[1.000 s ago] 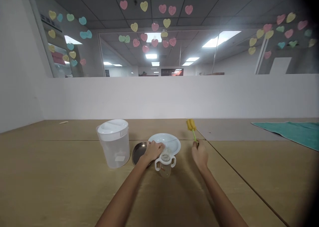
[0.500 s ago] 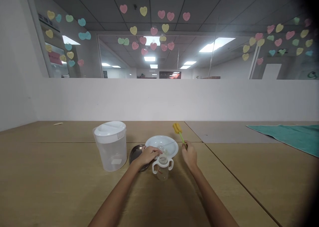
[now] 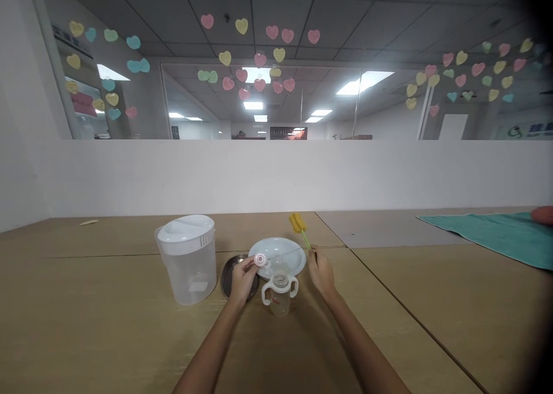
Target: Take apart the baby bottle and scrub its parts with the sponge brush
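Table [image 3: 108, 336]: left fingers [image 3: 247, 264] now hold white ring [image 3: 260, 260].

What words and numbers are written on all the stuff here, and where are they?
None can be read for certain.
Bluish sign, far right: a green round mark and letters, too blurred.
Dark sign, far left: pale characters, too blurred.
Bottle: small orange-red marks, too small.
White label on the lidded pitcher: no letters can be made out.
Heart notes: any writing is too small.
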